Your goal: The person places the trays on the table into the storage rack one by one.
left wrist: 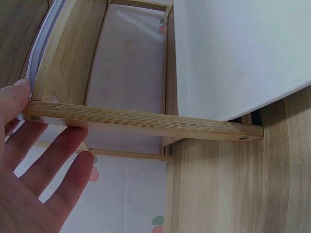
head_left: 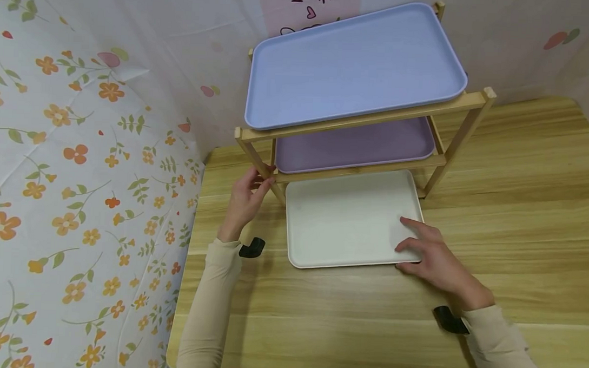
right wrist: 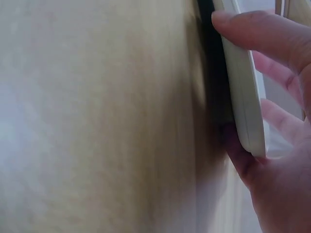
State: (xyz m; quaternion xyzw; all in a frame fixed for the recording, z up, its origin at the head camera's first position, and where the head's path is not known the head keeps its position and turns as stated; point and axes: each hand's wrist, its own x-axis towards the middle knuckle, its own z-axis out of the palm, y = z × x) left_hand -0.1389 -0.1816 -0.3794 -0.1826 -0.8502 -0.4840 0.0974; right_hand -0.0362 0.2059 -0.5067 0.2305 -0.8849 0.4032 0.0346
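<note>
A wooden rack [head_left: 464,130] holds a blue tray [head_left: 357,67] on top and a purple tray [head_left: 359,145] on its middle level. My left hand [head_left: 243,204] grips the rack's front left post [left wrist: 155,122], thumb on one side and fingers on the other. At the bottom, a white tray [head_left: 347,221] juts forward from under the rack. The front right corner of this tray is held by my right hand [head_left: 433,259], with fingers above it. In the right wrist view, one finger passes beneath the white tray's edge [right wrist: 245,97].
The rack stands on a wood-grain table [head_left: 328,320], with a flowered cloth [head_left: 94,198] hanging at the left and behind. A pink poster [head_left: 310,11] with writing shows behind the blue tray. Dark wrist pieces sit beside both sleeves.
</note>
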